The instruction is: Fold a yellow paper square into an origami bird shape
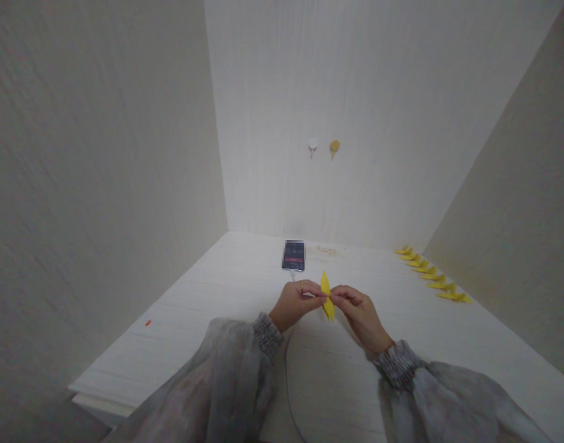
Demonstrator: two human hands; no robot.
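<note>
1. While the left hand (296,306) and right hand (363,317) face each other midway between the table's (208,351) side edges, their fingertips pinch the folded yellow paper (326,285) from opposite sides.
2. Its long axis points toward the back edge, across the pinch; neither hand is clearly nearer.
3. Beyond, a phone (294,253) lies near that edge.

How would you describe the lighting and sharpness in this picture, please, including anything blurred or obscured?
Head view: dim, greyish light without strong glare, the left wall and right wall darker than the back wall; head view: the phone is partly pixelated, its text unreadable; head view: the yellow folded paper stands out, but its fine creases look soft.
</note>
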